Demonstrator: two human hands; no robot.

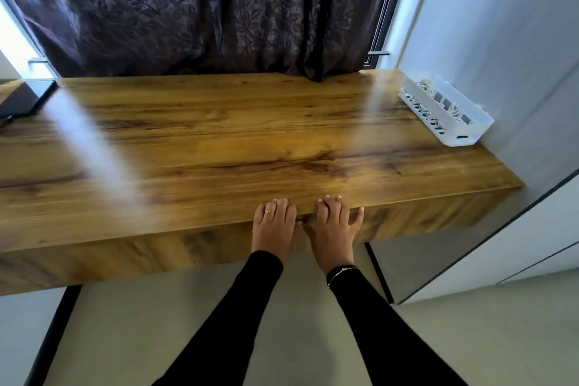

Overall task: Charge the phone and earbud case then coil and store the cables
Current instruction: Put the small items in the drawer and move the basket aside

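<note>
While both hands sit at the front edge of the wooden worktop (pixel 219 141), neither one is holding anything. The left hand (pixel 274 222) lies flat with straight fingers over the edge, a ring on one finger. The right hand (pixel 335 226) is just beside it, fingers spread and relaxed, thumb out to the side, with a thin bracelet (pixel 341 273) at the wrist. Both arms are in black sleeves.

The phone and earbud case aren't anywhere I can make out. The only task stuff that shows is in the white basket (pixel 451 122) at the far right corner of the worktop, up against the wall. Through its slotted side and open top you can see pale looped bits that look like coiled cables (pixel 427 84), but it's too small and blurry to count them or tell what else is in there.

On the far left, a dark flat object (pixel 25 97) is cut off by the frame edge, can't tell what it is. A dark patterned curtain (pixel 188 9) hangs behind the worktop and hides most of the window. Glare streaks wash out parts of the wood.
</note>
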